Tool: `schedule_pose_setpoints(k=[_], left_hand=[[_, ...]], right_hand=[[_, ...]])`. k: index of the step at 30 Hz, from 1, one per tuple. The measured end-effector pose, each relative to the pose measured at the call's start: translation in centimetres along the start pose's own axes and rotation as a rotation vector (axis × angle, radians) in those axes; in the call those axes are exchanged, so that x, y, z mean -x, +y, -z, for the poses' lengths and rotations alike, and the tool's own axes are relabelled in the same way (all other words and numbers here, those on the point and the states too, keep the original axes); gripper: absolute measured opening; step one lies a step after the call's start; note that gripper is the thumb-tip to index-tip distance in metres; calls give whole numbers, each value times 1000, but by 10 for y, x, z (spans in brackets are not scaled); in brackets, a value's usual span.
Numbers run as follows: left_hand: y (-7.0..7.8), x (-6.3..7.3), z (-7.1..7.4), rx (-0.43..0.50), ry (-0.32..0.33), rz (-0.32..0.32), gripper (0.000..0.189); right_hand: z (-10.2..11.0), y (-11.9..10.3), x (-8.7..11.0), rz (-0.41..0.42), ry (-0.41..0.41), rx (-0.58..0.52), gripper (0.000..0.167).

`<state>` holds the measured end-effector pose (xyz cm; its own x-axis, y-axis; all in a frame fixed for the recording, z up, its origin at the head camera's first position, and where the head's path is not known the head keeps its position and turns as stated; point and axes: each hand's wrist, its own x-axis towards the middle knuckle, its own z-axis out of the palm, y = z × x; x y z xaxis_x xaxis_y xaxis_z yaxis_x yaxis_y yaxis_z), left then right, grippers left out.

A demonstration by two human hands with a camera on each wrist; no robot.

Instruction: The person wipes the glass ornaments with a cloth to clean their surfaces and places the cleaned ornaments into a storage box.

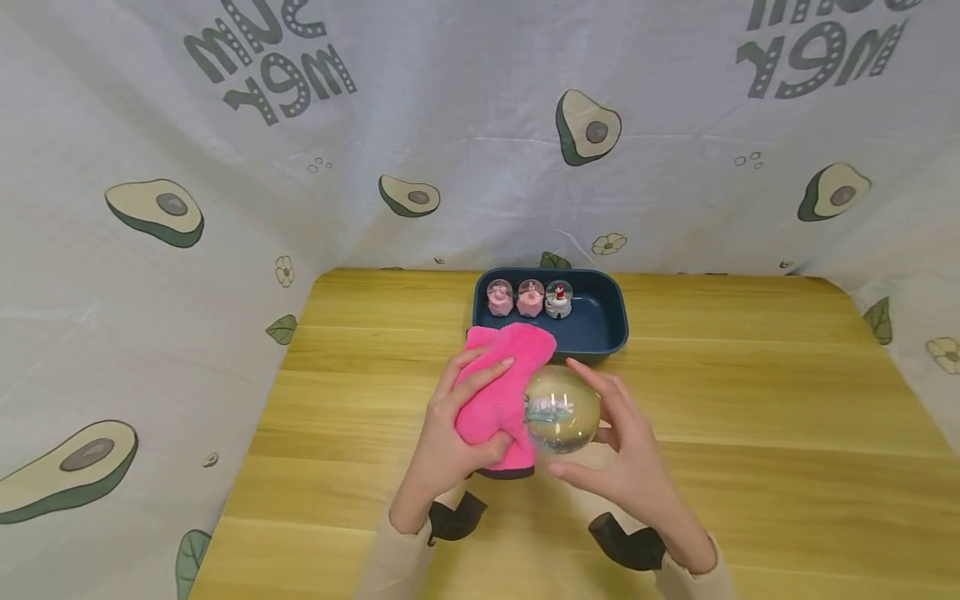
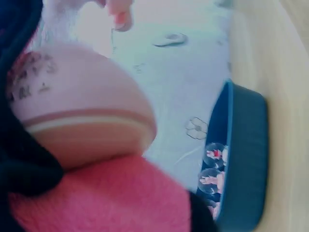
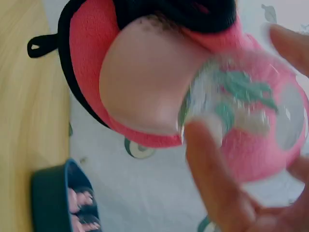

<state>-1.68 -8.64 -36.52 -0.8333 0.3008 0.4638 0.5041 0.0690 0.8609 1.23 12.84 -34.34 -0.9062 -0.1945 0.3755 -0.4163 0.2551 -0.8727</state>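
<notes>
A large snow globe (image 1: 566, 408) lies tipped on its side between my hands, above the table. Its clear dome faces right and has a white and teal figure inside. My left hand (image 1: 450, 437) grips a bright pink cloth (image 1: 517, 375) with dark edging, which wraps the globe's base. The pale pink base (image 3: 145, 79), with small dark lettering on its underside, shows from below in both wrist views. Curled around the dome are the fingers and thumb of my right hand (image 1: 630, 450). In the right wrist view a fingertip (image 3: 199, 133) overlaps the dome where it meets the base.
Behind the hands a dark blue tray (image 1: 592, 337) stands on the wooden table (image 1: 750, 400). Along its left part sit three small snow globes, two with pink bases (image 1: 530, 298) and one white with a red figure (image 1: 558, 298). An avocado-print curtain (image 1: 480, 167) hangs behind the table and along its sides.
</notes>
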Motion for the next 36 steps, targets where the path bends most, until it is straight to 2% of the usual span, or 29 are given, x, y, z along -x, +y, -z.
schedule_pose_setpoints(k=[1, 3, 8, 11, 14, 21, 24, 26, 28, 32, 34, 36], left_hand=[[0, 0, 3, 30, -4, 20, 63], [1, -1, 9, 73, -28, 53, 64], [9, -4, 14, 102, -115, 82, 66], [11, -3, 12, 108, -137, 92, 67], [11, -1, 9, 101, -134, 86, 66], [15, 1, 1, 10, -91, 78, 67], [17, 2, -1, -35, -64, 58, 68], [17, 2, -4, -83, -47, 25, 68], [17, 2, -7, -154, -29, -27, 69], [12, 4, -14, -278, 16, -127, 70], [10, 4, -15, -265, 32, -122, 69], [8, 4, -13, -206, 39, -83, 67]], right_hand=[[2, 0, 0, 51, -36, 0, 101], [6, 2, -1, 141, -87, 22, 96], [13, 7, -5, 321, -96, 136, 82], [14, 10, -8, 408, -89, 121, 80], [12, 15, -9, 434, -70, 49, 81], [2, 23, -7, 406, 17, -60, 86], [-3, 24, -5, 368, 70, -72, 86], [-6, 23, -3, 307, 118, -80, 85], [-11, 21, -1, 219, 180, -84, 78], [-19, 13, 2, -31, 265, -144, 68], [-21, 8, 2, -129, 261, -149, 72], [-18, 5, 2, -169, 205, -140, 78]])
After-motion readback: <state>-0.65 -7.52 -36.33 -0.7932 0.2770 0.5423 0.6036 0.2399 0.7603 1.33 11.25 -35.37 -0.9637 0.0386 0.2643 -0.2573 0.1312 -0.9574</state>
